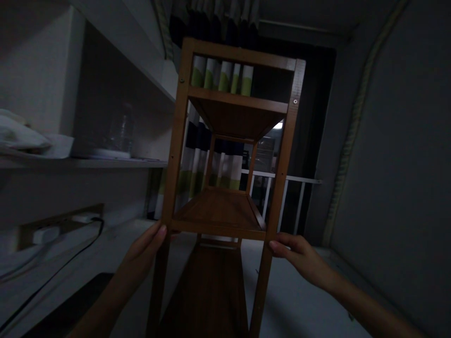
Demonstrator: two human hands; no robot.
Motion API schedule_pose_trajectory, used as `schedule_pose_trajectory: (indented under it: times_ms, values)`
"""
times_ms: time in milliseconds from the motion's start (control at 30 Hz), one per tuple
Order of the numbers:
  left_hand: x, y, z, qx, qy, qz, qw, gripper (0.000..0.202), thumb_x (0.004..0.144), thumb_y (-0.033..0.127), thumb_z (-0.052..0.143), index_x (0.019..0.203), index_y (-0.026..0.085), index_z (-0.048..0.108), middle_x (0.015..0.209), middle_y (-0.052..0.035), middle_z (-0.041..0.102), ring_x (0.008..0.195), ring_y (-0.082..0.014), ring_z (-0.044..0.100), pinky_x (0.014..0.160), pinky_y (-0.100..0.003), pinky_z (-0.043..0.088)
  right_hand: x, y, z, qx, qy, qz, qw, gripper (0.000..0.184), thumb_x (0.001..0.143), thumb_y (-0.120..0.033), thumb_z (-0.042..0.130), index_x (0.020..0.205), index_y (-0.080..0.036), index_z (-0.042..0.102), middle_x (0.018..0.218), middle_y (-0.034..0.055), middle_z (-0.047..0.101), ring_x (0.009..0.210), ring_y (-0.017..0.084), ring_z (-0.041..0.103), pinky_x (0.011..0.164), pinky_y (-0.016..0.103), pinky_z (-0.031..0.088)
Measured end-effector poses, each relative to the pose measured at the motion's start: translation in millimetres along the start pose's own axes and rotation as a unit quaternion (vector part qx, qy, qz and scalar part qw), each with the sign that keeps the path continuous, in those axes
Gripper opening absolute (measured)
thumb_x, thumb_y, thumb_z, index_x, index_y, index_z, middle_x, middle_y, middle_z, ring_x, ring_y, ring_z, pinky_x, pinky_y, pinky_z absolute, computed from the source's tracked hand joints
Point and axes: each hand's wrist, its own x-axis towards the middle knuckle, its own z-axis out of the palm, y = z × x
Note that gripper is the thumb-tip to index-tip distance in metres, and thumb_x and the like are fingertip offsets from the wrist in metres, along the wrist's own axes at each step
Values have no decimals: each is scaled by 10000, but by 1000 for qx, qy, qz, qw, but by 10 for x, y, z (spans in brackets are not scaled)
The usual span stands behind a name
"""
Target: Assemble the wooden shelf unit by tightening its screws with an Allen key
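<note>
So in the head view, which is pretty dark, a tall wooden rack [218, 228] is standing right in the middle of the frame, running from near the top down past the bottom edge, and both hands are holding it. The left hand [146, 243], lower left of center, is grasping the rack's left front post just about where the middle shelf is meeting it, thumb showing on the near side and a bit of finger peeking out behind. The right hand [299, 253], lower right of center, is pinching the right front post at nearly the same level, thumb in front. Behind the rack a navy, white and green curtain [232, 167] is hanging, and a white railing [303, 180] is running off to the right of it. Over on the left, a white wall shelf [148, 164] is holding what's looking like a clear bottle [127, 129], and below that a black cable [101, 229] is trailing from a power strip [63, 220] toward the lower left corner.
</note>
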Motion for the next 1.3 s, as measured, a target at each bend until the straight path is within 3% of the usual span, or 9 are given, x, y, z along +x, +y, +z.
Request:
schedule_pose_trajectory:
  times_ms: [100, 300, 467, 733, 867, 967, 1100, 1300]
  values:
    - [14, -62, -20, -56, -45, -25, 997, 533, 702, 557, 478, 1062, 168, 531, 1077, -59, 595, 922, -218, 579, 901, -354, 409, -10, -24, 18, 32, -2, 10, 999, 376, 787, -480, 448, 813, -140, 604, 782, 31, 591, 776, 157, 546, 703, 277, 440]
    - [46, -122, -62, -70, -72, 0, 995, 425, 738, 508, 473, 1027, 209, 558, 1097, -40, 581, 927, -216, 572, 917, -355, 385, -29, -73, 44, 62, 4, 26, 998, 392, 780, -481, 460, 890, -143, 625, 838, 44, 625, 848, 185, 562, 764, 305, 449]
    - [63, -177, -83, -53, -65, 30, 996, 373, 727, 488, 502, 930, 198, 618, 942, -49, 640, 874, -223, 580, 884, -347, 413, -27, -51, 82, 126, 1, 31, 992, 369, 757, -480, 502, 858, -154, 642, 835, 40, 645, 813, 173, 586, 789, 310, 453]
    - [57, -218, -76, -101, -52, 33, 993, 458, 729, 428, 533, 1105, 167, 534, 1075, -81, 586, 946, -232, 560, 858, -366, 446, -36, -49, 152, 176, 26, 66, 982, 354, 708, -488, 561, 840, -172, 652, 849, 56, 658, 805, 188, 602, 812, 355, 460]
    - [54, -204, -91, -123, -79, 14, 989, 474, 743, 429, 516, 1145, 180, 496, 1077, -86, 578, 1009, -253, 521, 819, -357, 474, -27, -19, 177, 181, 51, 83, 979, 362, 662, -500, 601, 813, -177, 661, 848, 66, 666, 808, 210, 610, 809, 367, 469]
    - [54, -195, -89, -133, -93, 14, 987, 432, 762, 402, 503, 1143, 198, 500, 1039, -66, 593, 943, -227, 554, 803, -336, 478, -29, 13, 209, 191, 80, 90, 974, 346, 637, -494, 626, 781, -182, 666, 817, 63, 672, 814, 228, 611, 783, 370, 484]
    - [45, -185, -71, -127, -72, 30, 989, 407, 762, 383, 510, 1126, 204, 518, 956, -45, 620, 805, -177, 584, 770, -282, 465, -36, 64, 260, 204, 114, 94, 968, 351, 618, -494, 642, 802, -195, 669, 844, 63, 673, 822, 236, 610, 773, 366, 488]
    - [1, -112, -46, -99, -42, 29, 994, 355, 748, 392, 520, 1039, 192, 558, 688, -3, 593, 593, -122, 532, 571, -216, 445, -48, 58, 302, 212, 110, 86, 967, 352, 651, -490, 616, 821, -185, 658, 843, 63, 668, 829, 224, 603, 773, 332, 480]
